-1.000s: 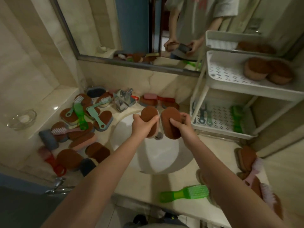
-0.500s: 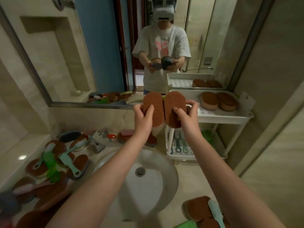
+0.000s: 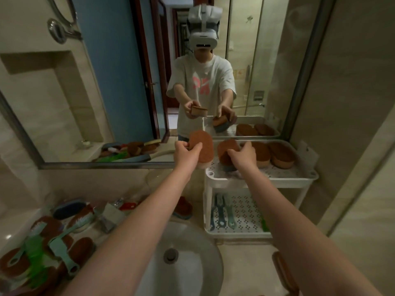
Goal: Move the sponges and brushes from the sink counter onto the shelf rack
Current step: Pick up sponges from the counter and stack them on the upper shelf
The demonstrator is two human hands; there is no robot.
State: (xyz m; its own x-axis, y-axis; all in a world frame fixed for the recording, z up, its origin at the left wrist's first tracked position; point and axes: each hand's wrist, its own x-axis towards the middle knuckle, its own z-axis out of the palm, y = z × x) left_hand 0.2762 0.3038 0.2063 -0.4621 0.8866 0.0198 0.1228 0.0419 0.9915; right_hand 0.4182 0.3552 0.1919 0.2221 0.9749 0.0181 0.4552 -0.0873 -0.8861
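- The left hand (image 3: 187, 153) is gripping a brown oval sponge (image 3: 202, 146), thumb on the scouring face and fingers curled behind, holding it upright just left of the shelf rack (image 3: 260, 178).
- The right hand (image 3: 242, 155) is grasping a second brown sponge (image 3: 226, 149) from above, fingers draped over its edge, and is holding it tilted inside the rack's top tray at its left end; whether the sponge is touching the tray floor cannot be told.
- Two more brown sponges, one (image 3: 261, 153) just beside the right hand and another (image 3: 282, 154) further right, are lying in the same top tray.
- On the rack's lower tray, several long-handled brushes (image 3: 222, 212) are lying side by side.
- Left of the sink basin (image 3: 192, 263), a heap of sponges and brushes (image 3: 42, 251) is sitting on the counter, a green brush among them.
- The mirror (image 3: 128, 82) is reflecting the person with both sponges in hand.
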